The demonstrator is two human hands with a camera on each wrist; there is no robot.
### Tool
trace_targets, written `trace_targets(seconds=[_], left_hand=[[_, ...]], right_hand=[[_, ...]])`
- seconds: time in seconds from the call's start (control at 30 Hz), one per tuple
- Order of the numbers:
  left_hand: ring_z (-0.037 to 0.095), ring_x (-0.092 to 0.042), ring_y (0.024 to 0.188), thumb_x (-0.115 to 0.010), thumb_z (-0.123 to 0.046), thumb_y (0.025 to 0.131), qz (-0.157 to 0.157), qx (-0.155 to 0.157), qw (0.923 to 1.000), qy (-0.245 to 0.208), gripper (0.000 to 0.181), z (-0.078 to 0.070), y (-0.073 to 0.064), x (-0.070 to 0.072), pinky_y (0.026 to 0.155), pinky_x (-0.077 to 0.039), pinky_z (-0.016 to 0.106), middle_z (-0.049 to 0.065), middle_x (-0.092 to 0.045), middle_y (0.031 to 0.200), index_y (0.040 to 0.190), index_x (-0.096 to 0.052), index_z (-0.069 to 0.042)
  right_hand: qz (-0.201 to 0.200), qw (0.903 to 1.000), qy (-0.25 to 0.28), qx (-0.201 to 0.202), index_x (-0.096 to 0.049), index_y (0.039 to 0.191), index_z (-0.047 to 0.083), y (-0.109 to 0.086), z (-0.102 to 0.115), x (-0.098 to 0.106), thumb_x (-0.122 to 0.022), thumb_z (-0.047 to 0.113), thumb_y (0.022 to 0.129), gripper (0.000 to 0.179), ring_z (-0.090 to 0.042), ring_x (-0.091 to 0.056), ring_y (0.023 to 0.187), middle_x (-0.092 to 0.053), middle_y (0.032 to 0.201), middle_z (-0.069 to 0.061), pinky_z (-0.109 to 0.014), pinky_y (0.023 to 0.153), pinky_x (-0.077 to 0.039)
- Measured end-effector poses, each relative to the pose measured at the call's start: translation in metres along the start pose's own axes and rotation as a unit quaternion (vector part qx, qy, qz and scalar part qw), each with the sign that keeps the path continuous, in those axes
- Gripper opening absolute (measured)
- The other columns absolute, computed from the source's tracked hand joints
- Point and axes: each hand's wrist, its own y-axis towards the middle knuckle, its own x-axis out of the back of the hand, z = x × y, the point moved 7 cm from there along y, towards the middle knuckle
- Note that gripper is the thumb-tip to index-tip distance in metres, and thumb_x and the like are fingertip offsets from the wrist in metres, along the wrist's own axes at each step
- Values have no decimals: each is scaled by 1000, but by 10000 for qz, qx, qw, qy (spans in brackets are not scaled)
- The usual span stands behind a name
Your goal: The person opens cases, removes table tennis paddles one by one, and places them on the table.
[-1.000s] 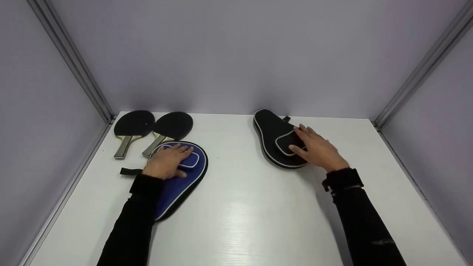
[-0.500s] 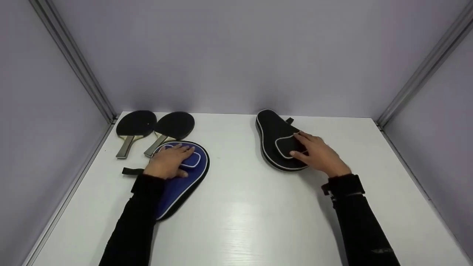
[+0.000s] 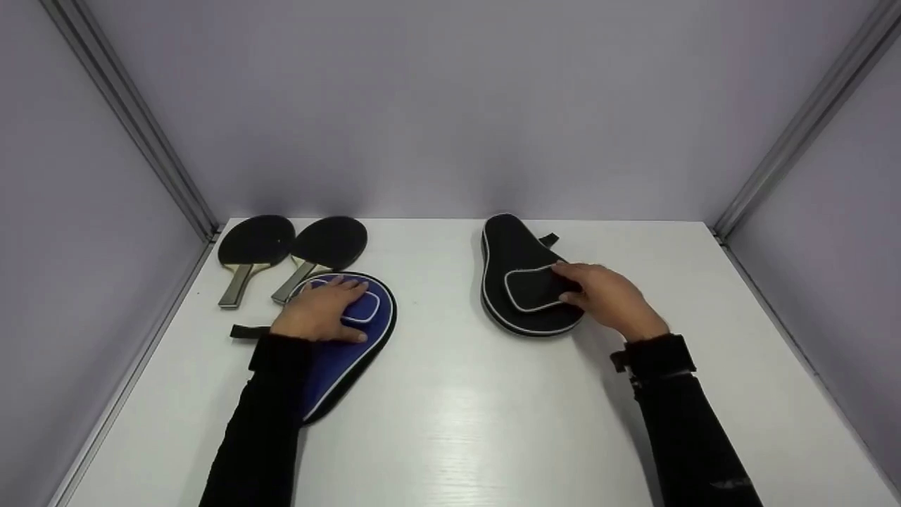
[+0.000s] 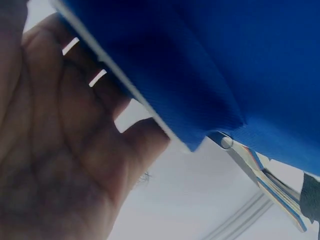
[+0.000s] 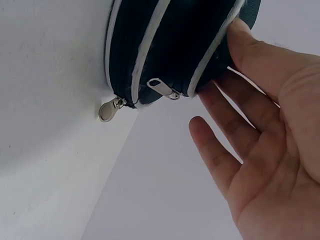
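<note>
My left hand [image 3: 317,310] rests with spread fingers on a blue table tennis bat case [image 3: 334,377] with white piping, over its pocket. In the left wrist view the fingers reach to the white edge of the blue pocket [image 4: 165,75]. On the right, my right hand [image 3: 612,301] pinches the pocket [image 3: 533,289] of a black bat case [image 3: 510,246] between thumb and fingers. The right wrist view has the thumb on the pocket's white-piped edge, the other fingers lower, and a metal zip pull [image 5: 160,87] hanging near them. Both cases lie flat on the white table.
Two black table tennis bats [image 3: 257,239] lie at the back left, the nearer bat [image 3: 329,243] close against the blue case. A black strap [image 3: 250,332] sticks out left of that case. Grey walls [image 3: 450,105] enclose the table [image 3: 450,422] at back and sides.
My right thumb and fingers have drawn together on the pocket. The black case has turned slightly and shifted a little towards me. My left hand stays put, its thumb a bit more outstretched.
</note>
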Motion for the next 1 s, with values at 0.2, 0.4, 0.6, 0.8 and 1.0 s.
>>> trace_targets(seconds=[0.2,0.4,0.6,0.8,1.0], left_hand=[[50,-35,178,-79,-48,111,-133,-163,9996,163,96,-22,5,8,145,-31,74,26,-38,189,181,-37,3],[41,-40,178,-76,-44,115,-759,-731,9935,422,91,-74,11,27,146,-35,63,21,-38,190,182,-36,1],[34,-39,180,-76,-46,115,-800,-1107,9896,460,90,-124,32,33,148,-35,58,15,-37,192,184,-36,-4],[31,-33,182,-73,-52,116,-463,-1238,9906,359,93,-161,53,21,148,-34,59,9,-29,196,187,-30,-9],[28,-37,181,-80,-59,109,-454,-1079,9922,427,101,-185,66,6,140,-46,65,6,-36,194,187,-33,-13]], right_hand=[[5,10000,-52,84,-64,168,6,3,3,-6,-79,15,113,57,-51,-69,151,-69,166,-23,-68,127,-56],[-34,9993,-223,302,-64,168,7,4,15,-11,-79,16,113,57,-49,-74,145,-72,163,-21,-66,121,-61],[-8,9990,-299,330,-65,168,10,5,29,-16,-80,22,113,58,-47,-76,142,-75,159,-21,-66,117,-64],[78,9985,-242,475,-64,169,9,5,41,-19,-80,22,114,59,-46,-77,141,-75,158,-22,-64,118,-64],[471,9974,31,543,-60,171,7,5,47,-23,-77,20,116,59,-43,-72,150,-68,168,-18,-61,126,-60]])
